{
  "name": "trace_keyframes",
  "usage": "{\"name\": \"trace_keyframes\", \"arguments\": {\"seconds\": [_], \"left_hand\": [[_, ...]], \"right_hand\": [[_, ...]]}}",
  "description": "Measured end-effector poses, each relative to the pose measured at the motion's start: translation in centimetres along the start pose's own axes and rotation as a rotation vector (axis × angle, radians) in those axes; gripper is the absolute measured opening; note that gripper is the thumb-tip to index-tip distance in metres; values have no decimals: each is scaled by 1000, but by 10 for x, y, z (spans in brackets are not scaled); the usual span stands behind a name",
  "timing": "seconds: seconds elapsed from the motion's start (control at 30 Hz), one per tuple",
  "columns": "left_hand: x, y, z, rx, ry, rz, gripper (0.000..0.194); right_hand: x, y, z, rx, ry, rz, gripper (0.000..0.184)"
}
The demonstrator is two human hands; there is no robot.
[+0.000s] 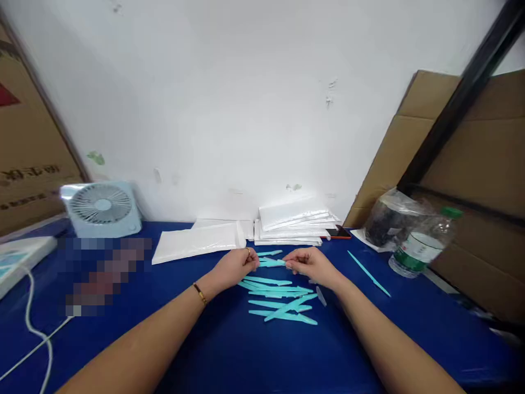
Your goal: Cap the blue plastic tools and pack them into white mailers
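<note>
Between my two hands is a turquoise eyebrow razor [272, 263], level above the blue tabletop. My left hand [241, 265] pinches its left end, fingers closed. At its other end, the thumb and fingertips of my right hand [308, 266] close on the tip. Just below my hands, several more turquoise razors [283, 314] lie loosely piled, some crossing each other. A small clear cap [321, 296] rests at the right of the pile. Another single razor [369, 273] lies apart, to the right of my right arm.
White padded envelopes [293, 224] are stacked against the wall, with one envelope [197, 241] to their left and a phone [339, 232] at their right. A small fan [102, 210] stands back left. A plastic bottle [424, 246] and a bagged dark item [388, 221] stand right. Cables [30, 317] cross the left side.
</note>
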State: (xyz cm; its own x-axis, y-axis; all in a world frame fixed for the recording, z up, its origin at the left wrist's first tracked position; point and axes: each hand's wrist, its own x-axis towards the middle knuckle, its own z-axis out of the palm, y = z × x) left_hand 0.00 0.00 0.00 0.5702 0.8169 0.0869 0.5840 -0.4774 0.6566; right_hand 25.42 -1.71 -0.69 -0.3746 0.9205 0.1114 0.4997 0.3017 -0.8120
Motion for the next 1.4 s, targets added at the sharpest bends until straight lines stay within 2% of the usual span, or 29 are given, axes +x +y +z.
{"name": "trace_keyframes", "arguments": {"seconds": [0.07, 0.13, 0.2, 0.23, 0.3, 0.37, 0.43, 0.67, 0.77, 0.97, 1.27, 1.33, 1.4], "left_hand": [[3, -6, -3, 93, 93, -35, 19], [4, -9, -5, 169, 159, -30, 20], [3, -8, -6, 243, 219, 23, 20], [1, -6, -6, 250, 208, 59, 20], [-1, -1, -4, 237, 111, 119, 18], [-2, 2, -2, 228, 2, 142, 15], [-1, 1, 1, 227, -53, 115, 12], [5, -14, 2, 86, -77, -67, 20], [5, -16, 0, 75, -69, -105, 21], [5, -15, 0, 74, -62, -114, 21], [13, -18, 2, 239, 43, -39, 14], [14, -19, 1, 301, 90, -31, 14], [13, -18, 0, 357, 146, -3, 15]], "right_hand": [[-3, -2, -12, -129, 123, -77, 27], [-7, -2, -24, -248, 168, -109, 22], [-12, 1, -34, -364, 127, -102, 15], [-15, 3, -37, -406, 83, -74, 12], [-17, 7, -41, -450, 2, -6, 9], [-18, 8, -39, -451, -52, 35, 7], [-17, 7, -35, -440, -92, 27, 8], [-14, -3, -20, -354, -145, -56, 16], [-13, 0, -19, -346, -152, -57, 16], [-7, 5, -13, -383, -55, -106, 12], [10, 1, 15, -350, 32, -214, 11], [11, -1, 11, -360, 26, -230, 13], [7, -2, -2, -353, 44, -220, 15]]}}
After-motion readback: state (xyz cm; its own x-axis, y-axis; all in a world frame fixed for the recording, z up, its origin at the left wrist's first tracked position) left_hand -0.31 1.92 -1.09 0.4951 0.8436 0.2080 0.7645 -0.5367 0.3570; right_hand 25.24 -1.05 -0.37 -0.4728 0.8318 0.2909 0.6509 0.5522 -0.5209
